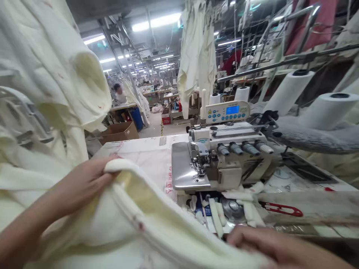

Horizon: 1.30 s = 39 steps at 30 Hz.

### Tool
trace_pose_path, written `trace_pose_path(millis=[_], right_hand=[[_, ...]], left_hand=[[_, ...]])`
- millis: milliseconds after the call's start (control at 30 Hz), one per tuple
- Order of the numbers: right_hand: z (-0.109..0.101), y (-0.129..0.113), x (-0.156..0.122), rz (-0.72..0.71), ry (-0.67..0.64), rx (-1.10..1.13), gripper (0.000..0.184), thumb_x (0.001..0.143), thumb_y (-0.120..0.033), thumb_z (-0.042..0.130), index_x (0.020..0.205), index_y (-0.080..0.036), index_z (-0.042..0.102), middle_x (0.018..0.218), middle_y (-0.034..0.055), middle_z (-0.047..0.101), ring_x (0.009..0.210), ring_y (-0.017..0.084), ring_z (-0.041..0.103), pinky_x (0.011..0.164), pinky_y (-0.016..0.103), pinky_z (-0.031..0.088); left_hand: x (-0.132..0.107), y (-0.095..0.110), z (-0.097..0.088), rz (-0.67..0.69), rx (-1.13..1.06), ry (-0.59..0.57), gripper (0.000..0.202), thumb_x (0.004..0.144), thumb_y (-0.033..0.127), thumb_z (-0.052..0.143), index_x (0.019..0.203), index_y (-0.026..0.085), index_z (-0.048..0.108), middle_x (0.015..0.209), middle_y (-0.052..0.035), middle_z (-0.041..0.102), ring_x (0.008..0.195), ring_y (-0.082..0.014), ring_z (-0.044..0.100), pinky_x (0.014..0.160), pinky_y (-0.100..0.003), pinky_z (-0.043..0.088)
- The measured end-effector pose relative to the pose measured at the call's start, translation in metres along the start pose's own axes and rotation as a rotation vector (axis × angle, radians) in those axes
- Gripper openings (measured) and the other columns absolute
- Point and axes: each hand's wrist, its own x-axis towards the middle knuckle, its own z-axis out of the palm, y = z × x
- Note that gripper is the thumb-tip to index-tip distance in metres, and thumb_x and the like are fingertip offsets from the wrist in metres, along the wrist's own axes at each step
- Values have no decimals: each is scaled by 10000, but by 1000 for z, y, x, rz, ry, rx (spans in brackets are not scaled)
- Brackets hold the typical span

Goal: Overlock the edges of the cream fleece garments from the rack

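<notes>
My left hand is closed on the folded edge of a cream garment that spreads across my lap and the near table edge. My right hand lies low at the front right, fingers curled onto the same garment's edge. Just beyond both hands stands a white overlock sewing machine, its presser foot over a steel plate. Neither hand touches the machine.
Cream garments hang at left and above the middle. White thread cones stand at right. Red snips and fabric scraps lie before the machine. A cardboard box and a distant worker are behind.
</notes>
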Motion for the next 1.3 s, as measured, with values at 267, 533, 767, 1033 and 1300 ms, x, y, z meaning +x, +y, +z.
trace_pose_path(millis=[267,533,767,1033,1300], right_hand=[[-21,18,75,-2,690,-349,118,883,-314,470,951,-220,491,852,-16,604,750,164,553,648,247,373],[-22,16,75,18,738,-320,124,874,-291,476,859,-217,575,767,-38,626,666,135,544,575,223,342],[-21,18,91,160,919,-480,164,829,-271,497,706,-196,574,653,-6,620,625,165,571,555,238,325],[-13,31,90,-14,997,-468,151,892,-254,422,834,-203,552,803,-2,645,729,156,609,613,241,392],[-7,42,96,-51,1082,-597,142,944,-229,378,864,-185,487,823,26,626,746,174,609,625,257,382]], left_hand=[[58,86,117,-47,-162,330,347,793,257,516,1132,186,502,1101,-86,603,1052,-236,532,942,-386,393],[41,144,176,133,-299,-13,143,870,280,396,793,204,489,836,-21,567,833,-205,498,753,-366,372],[62,147,178,63,-285,-33,124,829,185,399,714,204,439,769,-6,526,761,-177,491,678,-316,345],[59,147,190,78,-193,20,124,838,183,387,730,212,440,775,-26,519,729,-191,463,673,-335,362],[59,145,178,99,-231,-41,113,834,193,391,753,203,470,813,-41,526,795,-205,493,726,-358,382]])
